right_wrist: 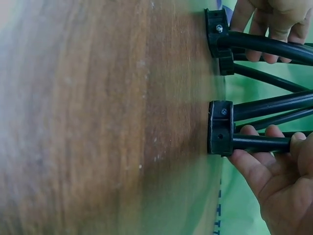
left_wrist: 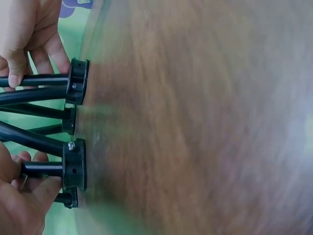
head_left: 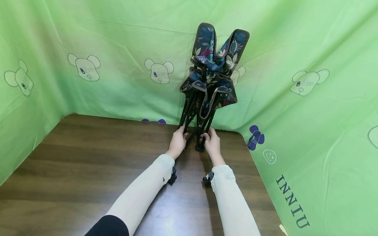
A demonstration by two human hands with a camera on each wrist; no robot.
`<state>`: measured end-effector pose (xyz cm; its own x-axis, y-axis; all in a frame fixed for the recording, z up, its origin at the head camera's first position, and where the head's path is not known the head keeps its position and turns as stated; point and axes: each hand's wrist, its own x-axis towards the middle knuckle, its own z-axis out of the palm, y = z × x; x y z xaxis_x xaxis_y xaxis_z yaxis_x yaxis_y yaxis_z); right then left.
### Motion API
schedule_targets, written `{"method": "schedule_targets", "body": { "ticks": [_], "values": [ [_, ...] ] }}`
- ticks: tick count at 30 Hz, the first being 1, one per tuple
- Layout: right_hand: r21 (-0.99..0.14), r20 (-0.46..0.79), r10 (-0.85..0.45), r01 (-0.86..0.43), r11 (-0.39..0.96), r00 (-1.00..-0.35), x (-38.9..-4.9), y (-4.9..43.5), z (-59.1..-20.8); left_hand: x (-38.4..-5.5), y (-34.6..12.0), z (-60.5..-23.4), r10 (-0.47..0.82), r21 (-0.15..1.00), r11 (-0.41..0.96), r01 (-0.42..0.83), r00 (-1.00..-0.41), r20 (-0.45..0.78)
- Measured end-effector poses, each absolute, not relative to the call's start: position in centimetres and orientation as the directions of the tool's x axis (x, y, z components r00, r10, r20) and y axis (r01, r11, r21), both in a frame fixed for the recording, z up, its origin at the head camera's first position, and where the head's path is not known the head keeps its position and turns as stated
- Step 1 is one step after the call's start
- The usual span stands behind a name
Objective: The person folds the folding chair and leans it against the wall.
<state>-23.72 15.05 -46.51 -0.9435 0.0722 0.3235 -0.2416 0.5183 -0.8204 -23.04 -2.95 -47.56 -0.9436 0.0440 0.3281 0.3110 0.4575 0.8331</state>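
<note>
A folding chair (head_left: 211, 65) with dark blue floral fabric and black tubular legs stands partly folded near the back of the table. Down low on its left side, my left hand (head_left: 178, 141) holds a leg tube, fingers and thumb curled round it just above a black plastic foot (left_wrist: 74, 169). The right hand (head_left: 212, 144) grips another tube on the opposite side, thumb and fingers about it in the right wrist view. Black feet (right_wrist: 221, 128) sit right at the wooden surface. Bunched fabric hangs between the upper frame ends.
The brown wooden table (head_left: 88, 170) reaches back to a green cloth backdrop (head_left: 124, 39) printed with bear heads. More cloth encloses the left and right sides. Small black wrist cameras (head_left: 208, 179) are strapped below both hands.
</note>
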Motion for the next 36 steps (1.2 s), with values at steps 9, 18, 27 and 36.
{"method": "schedule_targets", "body": {
  "ticks": [9,18,27,36],
  "values": [
    [-0.816,0.32,0.068,-0.238,0.527,-0.945,-24.2,15.4,-46.5,-23.9,-3.1,-47.7,0.066,0.829,0.453,0.328,-0.94,0.336],
    [-0.817,0.305,0.091,-0.211,0.537,-0.948,-24.3,15.1,-46.4,-24.3,-3.3,-47.7,0.08,0.822,0.461,0.335,-0.938,0.338],
    [-0.828,0.303,0.112,-0.203,0.523,-0.946,-24.8,14.6,-46.3,-24.7,-3.5,-47.9,0.072,0.829,0.46,0.317,-0.944,0.321],
    [-0.84,0.303,0.128,-0.201,0.505,-0.944,-25.2,14.6,-46.4,-25.1,-3.4,-47.8,0.073,0.831,0.457,0.318,-0.944,0.321]
  ]
}}
